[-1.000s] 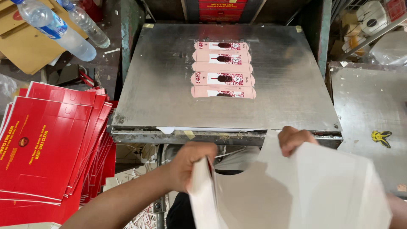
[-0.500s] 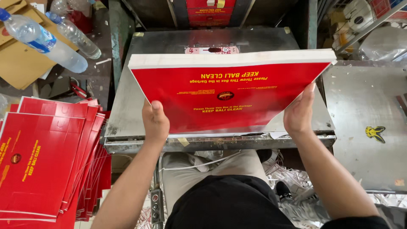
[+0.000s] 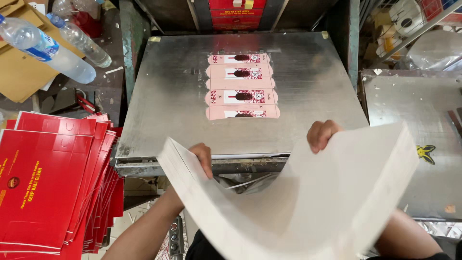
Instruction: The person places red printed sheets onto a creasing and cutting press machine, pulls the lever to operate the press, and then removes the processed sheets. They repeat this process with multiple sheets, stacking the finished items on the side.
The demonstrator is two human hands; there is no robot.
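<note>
I hold a thick stack of card sheets (image 3: 313, 202) in front of my body, its white backs facing up and bent into a curve. My left hand (image 3: 203, 155) grips the stack's left edge near the front lip of the metal plate (image 3: 163, 101). My right hand (image 3: 323, 135) grips its far edge, with the fingers curled over the top. A pink printed die-cut piece (image 3: 242, 86) with several panels lies flat on the middle of the plate, beyond both hands.
A fanned pile of red printed cards (image 3: 48, 183) lies at the left. Two plastic water bottles (image 3: 53, 45) rest on brown cardboard at the upper left. A second metal surface (image 3: 423, 125) with a yellow mark lies at the right. Red boxes (image 3: 236, 12) stand behind the plate.
The stack was held up over the plate with its red printed face towards me. It has since come down towards my body and turned white side up, bent between both hands.
</note>
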